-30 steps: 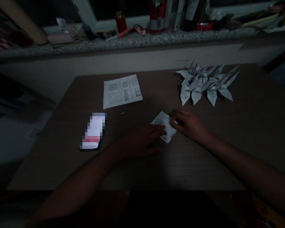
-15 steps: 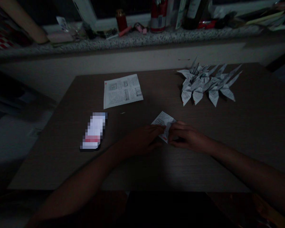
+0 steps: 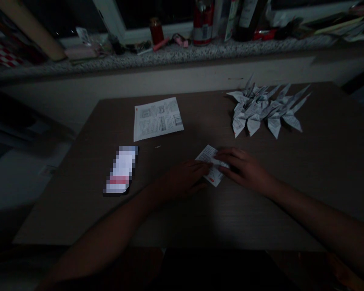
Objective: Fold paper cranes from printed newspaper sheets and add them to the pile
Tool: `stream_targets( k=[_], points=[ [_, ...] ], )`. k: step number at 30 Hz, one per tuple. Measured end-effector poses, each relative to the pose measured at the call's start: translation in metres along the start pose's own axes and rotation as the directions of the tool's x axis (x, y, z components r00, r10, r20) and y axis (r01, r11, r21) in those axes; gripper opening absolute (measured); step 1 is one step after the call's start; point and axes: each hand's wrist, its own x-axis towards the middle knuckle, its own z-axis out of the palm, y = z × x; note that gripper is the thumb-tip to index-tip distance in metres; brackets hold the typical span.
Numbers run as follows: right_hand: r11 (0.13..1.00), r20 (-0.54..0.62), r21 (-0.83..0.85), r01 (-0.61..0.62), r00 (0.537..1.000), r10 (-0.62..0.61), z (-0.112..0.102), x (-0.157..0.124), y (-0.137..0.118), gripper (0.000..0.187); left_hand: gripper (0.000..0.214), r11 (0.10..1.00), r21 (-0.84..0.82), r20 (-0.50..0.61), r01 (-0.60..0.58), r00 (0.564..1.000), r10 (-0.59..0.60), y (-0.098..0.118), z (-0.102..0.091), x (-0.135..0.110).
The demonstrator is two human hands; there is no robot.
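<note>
A small folded square of printed paper (image 3: 207, 152) lies on the table, turned with one corner toward me. My left hand (image 3: 186, 176) rests at its left side, fingers stretched out flat over the paper. From the right, my right hand (image 3: 242, 167) lies with its fingers extended and slightly apart across the upper right of the square. Neither hand grips it; both press from above. The fingers hide part of the middle and the right edge. A red mark shows near the paper's bottom corner.
Several folded paper cranes (image 3: 267, 107) cluster at the table's back right. A printed sheet (image 3: 158, 118) lies at the back left, and a lit phone (image 3: 121, 169) nearer on the left. Bottles, a red jar (image 3: 156, 32) and clutter line the stone windowsill (image 3: 133, 60).
My right hand has gone from a pinch at the paper's right edge to fingers spread flat over it. The left hand stays in place. The view has tilted up slightly.
</note>
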Motion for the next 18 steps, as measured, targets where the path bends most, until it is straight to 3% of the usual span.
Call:
stream_targets(
  k=[6, 10, 18],
  points=[
    [0.997, 0.073, -0.077, 0.029, 0.997, -0.024, 0.000, -0.002, 0.000, 0.041, 0.020, 0.999, -0.039, -0.040, 0.003, 0.999, -0.004, -0.011, 0.000, -0.003],
    [0.995, 0.102, -0.095, 0.027, 0.995, -0.017, -0.001, -0.003, 0.000, 0.049, 0.026, 0.998, -0.063, -0.098, 0.028, 0.995, -0.034, -0.028, -0.008, -0.007],
    [0.999, 0.082, -0.016, 0.044, 0.996, -0.043, 0.001, -0.004, 0.004, 0.050, 0.035, 0.990, -0.115, -0.054, 0.082, 0.995, -0.089, -0.045, -0.023, -0.011]
  ],
)
